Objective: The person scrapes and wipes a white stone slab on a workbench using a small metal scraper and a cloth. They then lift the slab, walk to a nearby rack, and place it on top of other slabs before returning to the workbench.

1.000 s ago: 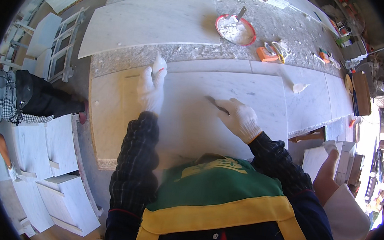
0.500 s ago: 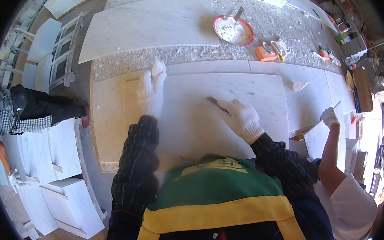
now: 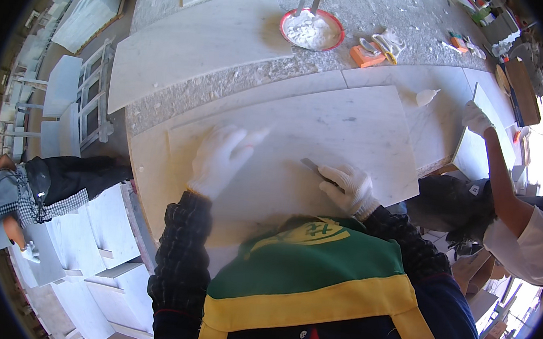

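In my gloved left hand (image 3: 223, 156) is a small white squeeze bottle (image 3: 256, 136), its pointed tip aimed to the right and smeared by motion. The hand hovers over or rests on the left part of a white marble slab (image 3: 352, 121); I cannot tell which. My gloved right hand (image 3: 350, 187) grips a thin dark scraper blade (image 3: 310, 165), which points left just over the slab's near part. This slab lies over other pale slabs on the bench.
Farther back sit a red-rimmed bowl (image 3: 325, 41) of white paste with blades in it, an orange block (image 3: 367, 56), gloves (image 3: 391, 44) and another white bottle (image 3: 426, 97). Beyond lies a long slab (image 3: 198, 43). A co-worker's gloved hand (image 3: 477, 119) holds a panel at right; another person stands left.
My left hand has come nearer, and its bottle has turned from pointing away to pointing right. My right hand has shifted slightly nearer. The co-worker at right has raised a panel's edge.
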`<action>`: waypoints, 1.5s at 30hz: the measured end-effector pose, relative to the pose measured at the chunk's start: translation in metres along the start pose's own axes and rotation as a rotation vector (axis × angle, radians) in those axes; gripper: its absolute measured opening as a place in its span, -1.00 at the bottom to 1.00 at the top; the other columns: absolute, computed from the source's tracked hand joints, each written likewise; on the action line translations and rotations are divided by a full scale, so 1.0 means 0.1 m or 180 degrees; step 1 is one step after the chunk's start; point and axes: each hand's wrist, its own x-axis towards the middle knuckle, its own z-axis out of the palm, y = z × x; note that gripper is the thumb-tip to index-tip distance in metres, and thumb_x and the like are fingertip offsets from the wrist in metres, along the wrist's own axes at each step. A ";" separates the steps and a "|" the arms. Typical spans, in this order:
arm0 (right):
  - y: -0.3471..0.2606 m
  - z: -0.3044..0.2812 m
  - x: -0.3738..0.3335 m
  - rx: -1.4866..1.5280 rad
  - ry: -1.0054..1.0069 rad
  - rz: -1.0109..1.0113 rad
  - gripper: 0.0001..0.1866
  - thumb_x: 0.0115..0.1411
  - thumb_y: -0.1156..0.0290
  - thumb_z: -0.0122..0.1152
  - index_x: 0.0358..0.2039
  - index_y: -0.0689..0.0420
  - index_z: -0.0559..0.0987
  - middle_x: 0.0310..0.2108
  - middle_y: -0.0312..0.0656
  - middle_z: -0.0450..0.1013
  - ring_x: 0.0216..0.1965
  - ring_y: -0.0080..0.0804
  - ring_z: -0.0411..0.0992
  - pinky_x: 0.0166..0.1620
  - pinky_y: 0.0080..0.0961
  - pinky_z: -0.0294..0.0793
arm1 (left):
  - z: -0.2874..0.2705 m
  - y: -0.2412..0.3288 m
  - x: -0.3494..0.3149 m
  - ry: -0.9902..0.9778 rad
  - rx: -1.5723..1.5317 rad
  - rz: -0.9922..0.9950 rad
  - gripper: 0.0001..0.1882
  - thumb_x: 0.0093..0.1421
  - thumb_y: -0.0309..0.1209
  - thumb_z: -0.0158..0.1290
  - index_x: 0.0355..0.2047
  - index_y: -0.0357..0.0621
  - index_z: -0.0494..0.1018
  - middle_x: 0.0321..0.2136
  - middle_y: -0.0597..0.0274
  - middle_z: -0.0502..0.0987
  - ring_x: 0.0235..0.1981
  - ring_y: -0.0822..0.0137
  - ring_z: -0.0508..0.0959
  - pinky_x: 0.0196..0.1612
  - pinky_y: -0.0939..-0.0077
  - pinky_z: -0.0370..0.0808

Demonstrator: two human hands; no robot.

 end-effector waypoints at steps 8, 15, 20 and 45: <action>0.05 0.01 -0.03 0.0026 0.0034 0.0005 -0.62 0.17 0.30 0.43 0.00 0.11 0.69 -0.29 -0.05 0.64 -0.32 -0.01 0.60 -0.27 -0.18 0.63 | -0.21 0.08 0.23 -0.0853 0.0163 -0.0316 -0.54 0.26 -0.15 0.23 0.05 -0.19 0.58 -0.02 0.03 0.64 -0.03 0.00 0.62 0.04 0.18 0.55; 0.04 -0.01 -0.01 -0.0030 0.0050 -0.0042 -0.62 0.17 0.28 0.43 -0.01 0.10 0.69 -0.35 -0.08 0.61 -0.36 -0.03 0.59 -0.30 -0.17 0.61 | -0.23 0.09 0.36 -0.1223 0.0299 -0.0471 -0.56 0.27 -0.09 0.17 0.01 -0.11 0.60 -0.06 0.02 0.67 -0.03 -0.06 0.62 0.02 0.05 0.52; 0.04 0.00 -0.01 -0.0020 0.0092 -0.0029 -0.61 0.15 0.29 0.44 -0.01 0.10 0.69 -0.36 -0.10 0.60 -0.38 -0.05 0.58 -0.32 -0.18 0.61 | -0.25 0.14 0.39 -0.1210 0.0240 -0.0426 -0.59 0.27 -0.09 0.16 -0.04 -0.11 0.61 -0.11 -0.02 0.67 -0.07 -0.13 0.62 -0.01 -0.02 0.52; 0.09 0.05 -0.05 0.0019 0.0082 0.0075 -0.62 0.16 0.31 0.47 -0.01 0.13 0.69 -0.31 -0.08 0.63 -0.33 -0.07 0.62 -0.27 -0.20 0.63 | -0.30 0.12 0.50 -0.1521 0.0127 -0.0603 -0.55 0.32 -0.06 0.15 0.02 -0.14 0.58 -0.11 -0.08 0.66 -0.06 -0.16 0.62 -0.03 0.03 0.52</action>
